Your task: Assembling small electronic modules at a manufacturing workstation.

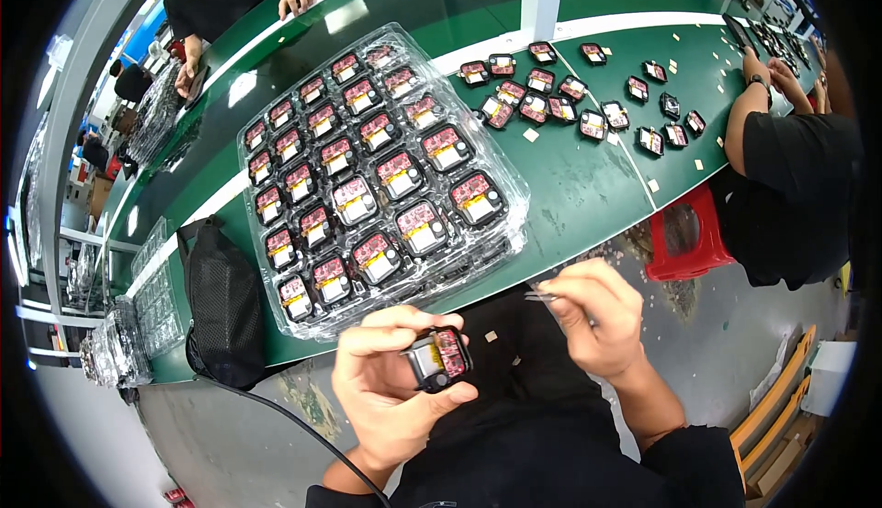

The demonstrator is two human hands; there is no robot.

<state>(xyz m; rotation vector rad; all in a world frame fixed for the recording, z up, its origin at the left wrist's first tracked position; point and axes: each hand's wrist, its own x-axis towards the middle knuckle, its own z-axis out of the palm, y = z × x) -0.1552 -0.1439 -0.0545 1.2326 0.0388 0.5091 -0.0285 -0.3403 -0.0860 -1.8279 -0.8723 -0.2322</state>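
Note:
In my left hand (381, 398) is a small black device housing (441, 359), gripped by its edges over my lap. Its open face shows a red circuit board, a silver battery-like block and a bit of yellow tape. To the right, my right hand (602, 320) pinches a pair of thin metal tweezers (540, 297), their tips pointing left and apart from the housing. Beyond my hands, a clear plastic tray (514, 223) holds rows of similar open housings, each with a red board and pale block.
Several loose housings (536, 108) and small pale chips lie on the green table (579, 205). A black mesh bag (222, 306) sits left of the tray, with a black cable running toward me. A co-worker sits by a red stool (684, 242); another person stands across the table.

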